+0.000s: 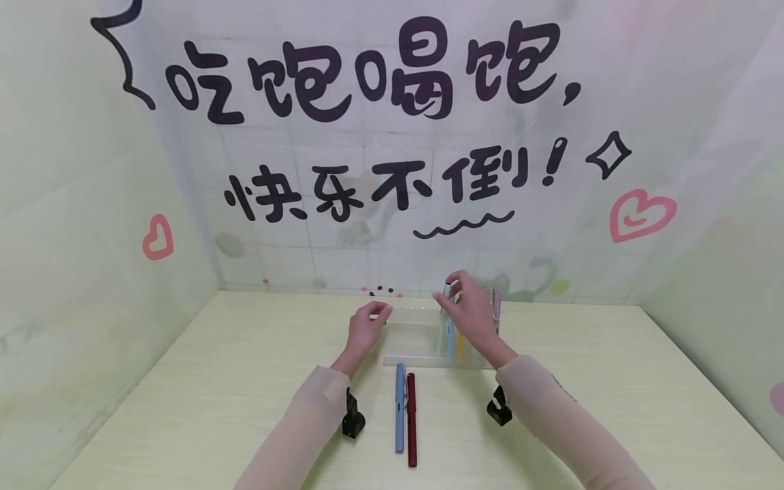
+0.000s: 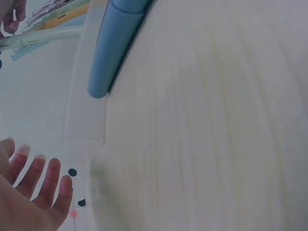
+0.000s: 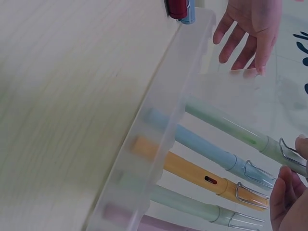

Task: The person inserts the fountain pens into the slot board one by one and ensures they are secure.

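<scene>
A clear plastic pen rack (image 1: 412, 360) stands near the back wall. At its left end my left hand (image 1: 366, 328) pinches the upper edge; fingertips show through the panel in the right wrist view. My right hand (image 1: 471, 312) is at the rack's right part, its thumb and fingers on the clip end of a light green pen (image 3: 226, 126), which leans in the rack. Beside that pen lean a light blue pen (image 3: 207, 148), a yellow-orange pen (image 3: 195, 174), another pale green pen (image 3: 190, 204) and a mauve pen (image 3: 161, 225).
In front of the rack, a blue pen (image 1: 400, 408) and a dark red pen (image 1: 412, 422) lie side by side on the light wooden table (image 1: 245, 381). Behind stands a printed fabric wall (image 1: 367, 258). Black wrist mounts (image 1: 352, 418) hang under both sleeves.
</scene>
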### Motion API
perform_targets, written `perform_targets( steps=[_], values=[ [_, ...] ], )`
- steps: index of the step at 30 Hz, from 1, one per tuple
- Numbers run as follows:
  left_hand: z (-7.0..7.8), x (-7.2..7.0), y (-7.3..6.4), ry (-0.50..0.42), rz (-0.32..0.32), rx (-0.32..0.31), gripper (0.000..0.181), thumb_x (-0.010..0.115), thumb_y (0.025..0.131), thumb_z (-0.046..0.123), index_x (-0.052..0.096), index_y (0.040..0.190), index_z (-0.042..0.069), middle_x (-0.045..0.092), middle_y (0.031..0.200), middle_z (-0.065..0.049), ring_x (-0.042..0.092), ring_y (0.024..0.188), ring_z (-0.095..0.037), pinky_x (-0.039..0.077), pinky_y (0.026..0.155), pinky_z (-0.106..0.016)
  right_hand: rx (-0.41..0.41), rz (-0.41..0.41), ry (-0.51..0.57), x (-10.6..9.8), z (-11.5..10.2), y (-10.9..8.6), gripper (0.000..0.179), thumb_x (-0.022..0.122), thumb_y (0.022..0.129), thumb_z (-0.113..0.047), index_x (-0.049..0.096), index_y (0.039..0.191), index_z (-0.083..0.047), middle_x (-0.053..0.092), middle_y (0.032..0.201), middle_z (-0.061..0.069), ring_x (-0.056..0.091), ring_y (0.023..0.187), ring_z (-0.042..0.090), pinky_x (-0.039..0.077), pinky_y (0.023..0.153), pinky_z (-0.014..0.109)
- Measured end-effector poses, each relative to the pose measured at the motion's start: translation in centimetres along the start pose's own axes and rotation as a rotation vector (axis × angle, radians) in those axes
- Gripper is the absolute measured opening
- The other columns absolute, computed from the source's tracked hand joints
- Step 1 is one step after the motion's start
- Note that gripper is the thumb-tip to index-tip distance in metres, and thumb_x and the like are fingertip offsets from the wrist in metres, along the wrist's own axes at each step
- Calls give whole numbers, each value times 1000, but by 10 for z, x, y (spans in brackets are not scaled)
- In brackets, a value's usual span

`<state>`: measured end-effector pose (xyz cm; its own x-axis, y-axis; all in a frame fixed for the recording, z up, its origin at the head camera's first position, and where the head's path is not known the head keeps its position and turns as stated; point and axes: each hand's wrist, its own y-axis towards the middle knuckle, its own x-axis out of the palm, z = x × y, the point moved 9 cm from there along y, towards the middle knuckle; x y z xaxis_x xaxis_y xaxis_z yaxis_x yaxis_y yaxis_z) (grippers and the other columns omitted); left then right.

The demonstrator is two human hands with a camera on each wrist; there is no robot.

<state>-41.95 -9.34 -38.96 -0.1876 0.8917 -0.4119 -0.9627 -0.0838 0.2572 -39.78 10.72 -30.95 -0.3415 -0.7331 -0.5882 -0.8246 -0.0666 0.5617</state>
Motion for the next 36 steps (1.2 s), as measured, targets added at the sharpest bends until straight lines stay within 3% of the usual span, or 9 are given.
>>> perform_targets(
  steps=[5, 18, 24, 29, 36],
  values=[
    [4, -1, -1, 0, 4, 27, 23, 55, 88, 21, 62, 99, 1, 62, 93, -11, 59, 78, -21, 49, 71, -31, -18, -11, -7, 1, -1, -1, 29, 66, 79, -27, 52, 94, -8, 56, 70, 1, 49, 52, 13, 42, 45, 25],
    [4, -1, -2, -1, 2, 26, 25, 54, 89, 23, 62, 99, 1, 62, 94, -11, 59, 78, -21, 49, 70, -30, -31, -82, -11, 8, -1, -2, 26, 66, 80, -27, 55, 93, -7, 59, 70, 2, 52, 56, 12, 43, 48, 25],
    [4, -1, -1, 5, 4, 25, 24, 54, 89, 22, 62, 99, 1, 62, 94, -11, 59, 78, -21, 49, 70, -31, -75, -142, 7, 10, 0, -2, 22, 59, 85, -23, 56, 101, -7, 59, 74, 1, 50, 53, 11, 43, 46, 25],
    [2, -1, -1, 2, 7, 16, 23, 55, 88, 21, 62, 99, 2, 62, 95, -11, 60, 78, -21, 49, 70, -31, -114, -201, -3, 14, 2, -3, 27, 59, 84, -13, 55, 110, -6, 57, 71, -1, 45, 50, 11, 41, 45, 25],
    [0, 0, 0, 3, -1, 7, 24, 54, 89, 23, 62, 99, 2, 62, 95, -11, 59, 81, -21, 49, 71, -31, -131, -207, -37, 15, 7, -4, 34, 59, 83, -11, 53, 116, -5, 53, 67, -4, 43, 50, 10, 38, 45, 26]
  ],
)
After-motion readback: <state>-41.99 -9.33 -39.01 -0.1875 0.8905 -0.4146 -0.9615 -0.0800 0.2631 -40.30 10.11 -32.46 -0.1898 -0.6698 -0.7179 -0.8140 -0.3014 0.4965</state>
